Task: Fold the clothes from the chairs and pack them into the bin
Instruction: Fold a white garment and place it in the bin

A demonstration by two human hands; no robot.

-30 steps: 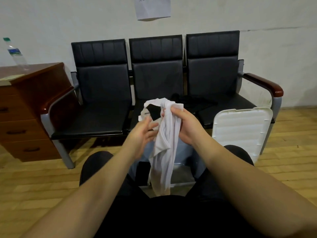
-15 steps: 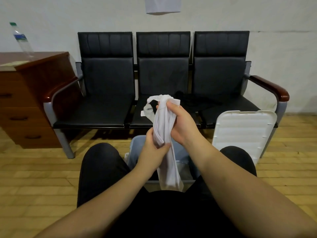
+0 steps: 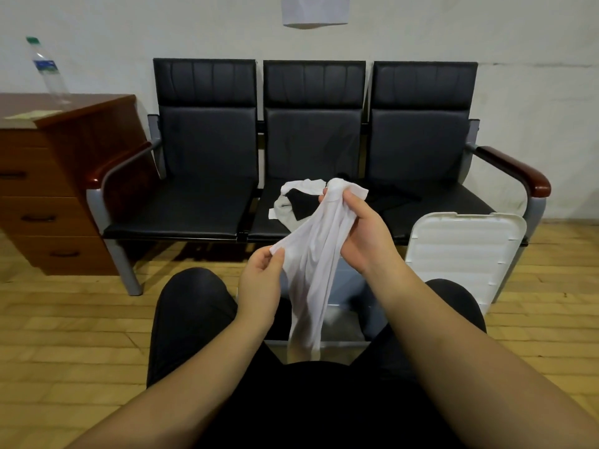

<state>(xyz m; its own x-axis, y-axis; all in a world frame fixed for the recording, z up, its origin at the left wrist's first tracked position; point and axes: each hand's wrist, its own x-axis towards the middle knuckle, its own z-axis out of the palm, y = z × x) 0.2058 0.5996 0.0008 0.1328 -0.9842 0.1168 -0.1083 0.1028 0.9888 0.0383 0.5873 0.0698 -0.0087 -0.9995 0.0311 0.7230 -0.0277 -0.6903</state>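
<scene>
- The white cloth [image 3: 316, 254] hangs in the air in front of the person, above the bin [image 3: 343, 314] that sits on the floor between the knees. The bottom end of the cloth dangles down to about the near rim of the bin.
- The right hand [image 3: 363, 236] grips the top of the white cloth, with the fingers curled around a bunched part. The left hand [image 3: 259, 286] pinches one side edge lower down, with thumb and fingers closed on it.
- The cloth is thin and all bunched up. It could slip out of the left pinch, because only a little bit of edge is held there. Then it would drop into the bin unfolded.
- The cloth could also fold crooked, because it is twisted and not spread flat yet.
- The dangling end could catch on the bin rim when the hands pull apart.
- More clothes [image 3: 299, 202], white and black, lie on the seat of the middle chair [image 3: 311, 147], near its front edge. They could slide off that edge if someone bumps them. A dark cloth [image 3: 389, 196] lies across the seam onto the right chair seat.
- The white lid [image 3: 463, 254] leans up beside the right knee. A knee bump could knock it over.
- A wooden cabinet [image 3: 55, 189] stands at the left with a bottle [image 3: 48, 72] on top, well apart from the hands.
</scene>
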